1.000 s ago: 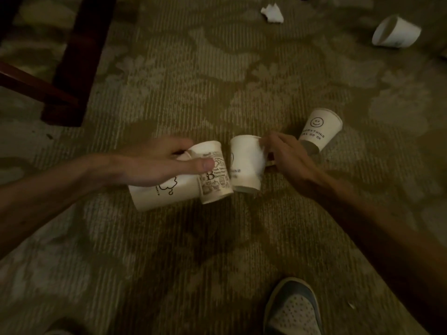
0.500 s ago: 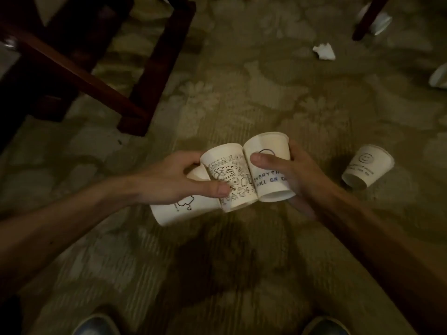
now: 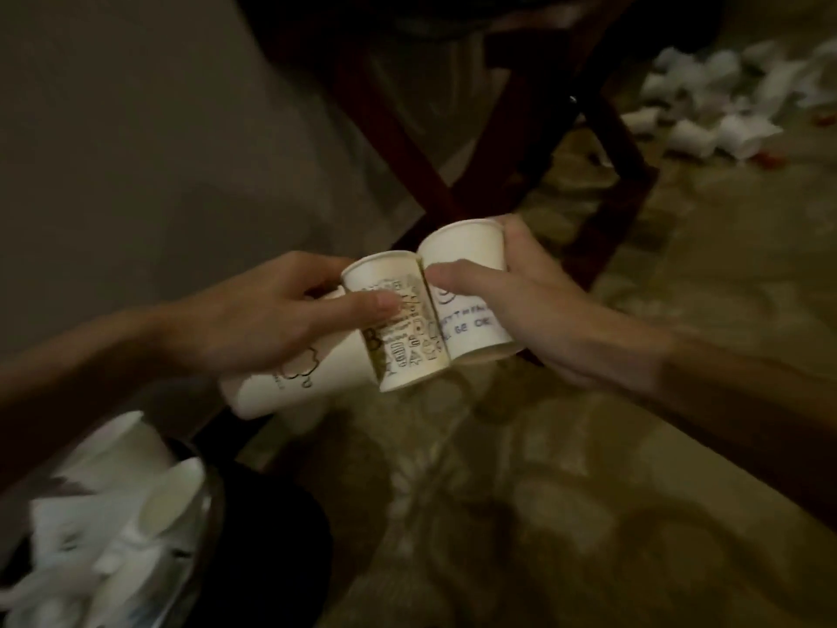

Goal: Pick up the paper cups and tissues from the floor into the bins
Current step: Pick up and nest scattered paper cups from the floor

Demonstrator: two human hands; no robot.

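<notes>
Dim room, clean-up under way: a patterned carpet (image 3: 589,469) and a grey wall (image 3: 136,129) fill the scene, with a dark wooden furniture frame (image 3: 457,183) crossing above my arms. At lower left stands the bin (image 3: 216,505), heaped to its rim with white cups and tissues (image 3: 136,514). At upper right a scatter of litter (image 3: 724,106), more cups and crumpled tissues, lies on the floor well apart from me.

I hold three paper cups in the air above the carpet, up and to the right of the bin. My left hand (image 3: 253,324) grips two at once. Its thumb presses across the doodle-covered cup (image 3: 407,351), while the cloud-print cup (image 3: 290,387) sits wedged beneath palm and fingers. My right hand (image 3: 539,301) wraps the lettered cup (image 3: 471,324), thumb on its front and fingers curled behind. The doodle-covered cup and the lettered cup touch side by side.

The main risk, as I judge it, is on the left. Two thin-walled cups share one grasp, and the cloud-print cup is held by little more than pressure. If the thumb loosens on the way, it could drop to the carpet. The bin is the second worry: heaped so high, it may shed what I release, and a light cup could roll off over the rim.
</notes>
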